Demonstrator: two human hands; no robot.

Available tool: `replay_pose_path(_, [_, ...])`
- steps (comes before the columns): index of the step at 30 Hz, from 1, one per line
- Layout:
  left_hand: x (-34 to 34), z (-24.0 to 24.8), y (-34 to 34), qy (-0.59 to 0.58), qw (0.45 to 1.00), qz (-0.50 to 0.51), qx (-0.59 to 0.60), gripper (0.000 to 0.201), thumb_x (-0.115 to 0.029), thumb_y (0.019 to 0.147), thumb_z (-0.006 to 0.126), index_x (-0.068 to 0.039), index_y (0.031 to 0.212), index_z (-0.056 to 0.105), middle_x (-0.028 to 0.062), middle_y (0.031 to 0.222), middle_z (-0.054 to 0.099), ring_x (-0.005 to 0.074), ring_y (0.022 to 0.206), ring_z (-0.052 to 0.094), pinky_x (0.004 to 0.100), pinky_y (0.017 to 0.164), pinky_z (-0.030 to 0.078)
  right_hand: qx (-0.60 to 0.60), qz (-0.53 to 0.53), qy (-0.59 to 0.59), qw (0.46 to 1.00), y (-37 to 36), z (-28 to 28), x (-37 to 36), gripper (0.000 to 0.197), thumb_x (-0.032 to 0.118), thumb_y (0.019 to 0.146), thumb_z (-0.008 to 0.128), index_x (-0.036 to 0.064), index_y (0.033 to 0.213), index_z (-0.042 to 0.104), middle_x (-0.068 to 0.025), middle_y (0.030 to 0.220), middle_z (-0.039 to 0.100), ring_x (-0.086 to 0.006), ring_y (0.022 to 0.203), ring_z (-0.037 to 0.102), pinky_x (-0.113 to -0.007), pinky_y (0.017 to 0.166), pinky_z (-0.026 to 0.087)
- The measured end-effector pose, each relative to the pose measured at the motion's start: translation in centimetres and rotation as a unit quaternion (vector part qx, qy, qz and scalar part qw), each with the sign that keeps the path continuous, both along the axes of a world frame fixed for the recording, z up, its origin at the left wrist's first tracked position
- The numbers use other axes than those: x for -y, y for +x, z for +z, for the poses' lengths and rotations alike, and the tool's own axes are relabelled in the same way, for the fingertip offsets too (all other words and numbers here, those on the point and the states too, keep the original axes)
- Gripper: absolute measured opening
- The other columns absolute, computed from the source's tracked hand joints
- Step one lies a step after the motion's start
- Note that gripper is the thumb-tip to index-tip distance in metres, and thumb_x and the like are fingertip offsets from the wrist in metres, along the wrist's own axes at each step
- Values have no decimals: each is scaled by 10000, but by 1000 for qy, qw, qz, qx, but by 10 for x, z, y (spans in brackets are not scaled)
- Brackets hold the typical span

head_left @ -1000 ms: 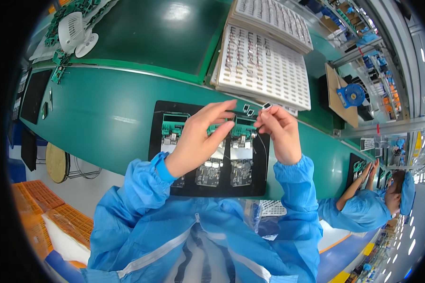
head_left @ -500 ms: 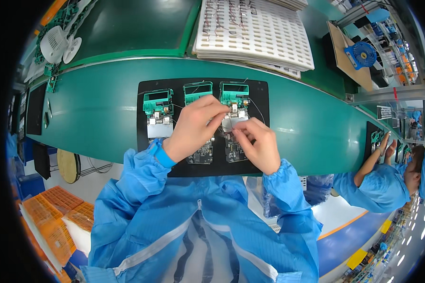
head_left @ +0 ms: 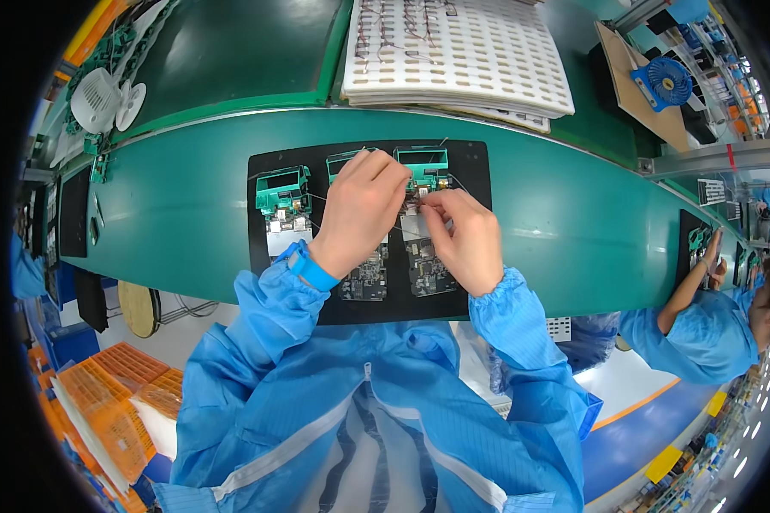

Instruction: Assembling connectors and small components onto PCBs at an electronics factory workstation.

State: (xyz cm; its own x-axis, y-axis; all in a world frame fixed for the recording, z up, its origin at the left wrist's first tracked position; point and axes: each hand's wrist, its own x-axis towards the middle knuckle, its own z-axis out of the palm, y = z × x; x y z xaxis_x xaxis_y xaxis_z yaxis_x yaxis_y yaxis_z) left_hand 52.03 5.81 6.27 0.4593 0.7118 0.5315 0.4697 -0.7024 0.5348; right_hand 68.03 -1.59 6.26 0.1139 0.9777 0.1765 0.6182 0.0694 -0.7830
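Observation:
Three circuit board assemblies with green plastic frames lie on a black mat (head_left: 304, 299). Over the middle board (head_left: 364, 282) is my left hand (head_left: 364, 205), a blue band round its wrist; its fingertips point to the upper part of the right-hand board (head_left: 429, 265) and are partly hidden behind the hand. My right hand (head_left: 466, 235) pinches at that same board, just above its silver plate, thumb and forefinger together. Whatever is between the fingers is too small to name. The left-hand board (head_left: 289, 227) lies untouched. A thin wire shows beside the right-hand board's frame.
White perforated trays (head_left: 462, 60) with small wired parts are stacked beyond the green bench (head_left: 565, 231). A white fan (head_left: 96, 98) stands far left, a blue fan (head_left: 663, 83) far right. Another person (head_left: 701, 333) works at the bench on the right.
My right hand has moved up along the right-hand board, closer to the left fingertips. The left hand has turned more upright, its fingers drawn in. The whole view has shifted slightly.

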Motion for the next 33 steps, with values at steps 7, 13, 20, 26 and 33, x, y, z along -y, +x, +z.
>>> replay_pose_path(7, [-1,1,1,13,999,-3,-37,146,22,786,707,-13,922,669,93,876,591,291,816,586,392,686,498,4,-4,-6,1000,1,-1,-4,61,79,867,659,49,917,677,-109,869,678,-312,711,672,-397,619,525])
replay_pose_path(13, [4,0,-7,34,996,-26,-81,307,28,776,691,-9,1080,691,100,984,608,276,895,604,384,771,503,9,-10,-24,1000,5,-3,-1,55,78,863,668,47,903,689,-105,848,677,-288,683,667,-377,590,516])
replay_pose_path(20, [15,-1,-12,115,967,19,-225,490,-13,749,631,-15,1240,638,137,1271,562,315,1171,542,458,997,411,-61,-37,103,992,-2,7,-1,106,5,851,700,23,953,723,-107,831,681,-214,685,664,-296,579,516])
replay_pose_path(26, [19,4,-21,95,975,11,-199,472,4,782,618,-19,1253,628,146,1331,541,316,1209,534,456,1023,390,-306,-31,-28,951,-13,19,11,99,29,908,684,-7,998,706,-82,891,711,-136,744,665,-256,639,528])
replay_pose_path(33, [44,22,-54,-473,846,-69,237,305,-91,1021,511,10,1303,573,124,1095,677,204,956,681,319,831,548,-444,-10,-105,890,-27,24,20,157,74,954,655,-21,1077,676,-93,974,718,-122,780,665,-235,669,519])
